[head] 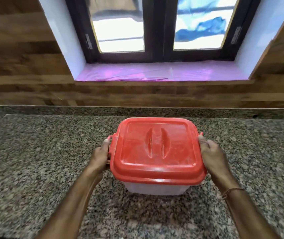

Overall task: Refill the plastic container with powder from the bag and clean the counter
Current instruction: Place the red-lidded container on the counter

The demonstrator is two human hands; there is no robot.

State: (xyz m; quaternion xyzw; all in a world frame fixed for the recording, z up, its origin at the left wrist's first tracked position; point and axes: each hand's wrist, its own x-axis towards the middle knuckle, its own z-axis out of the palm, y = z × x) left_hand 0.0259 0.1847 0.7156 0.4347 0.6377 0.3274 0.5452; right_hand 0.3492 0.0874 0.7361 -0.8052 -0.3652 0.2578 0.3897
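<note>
A clear plastic container (155, 188) with a red lid (156, 149) sits in the middle of the speckled granite counter (34, 161). The lid is on and has two curved ridges across its top. My left hand (101, 156) grips the container's left side at the red side handle. My right hand (212, 156) grips its right side just under the lid's edge. The container's contents are hidden under the lid. No bag of powder is in view.
Behind the counter runs a low granite upstand (155, 111), then a wood-panelled wall (17, 57). Above it is a window (158, 26) with a dark frame and a sill covered by pink plastic sheet (146, 73).
</note>
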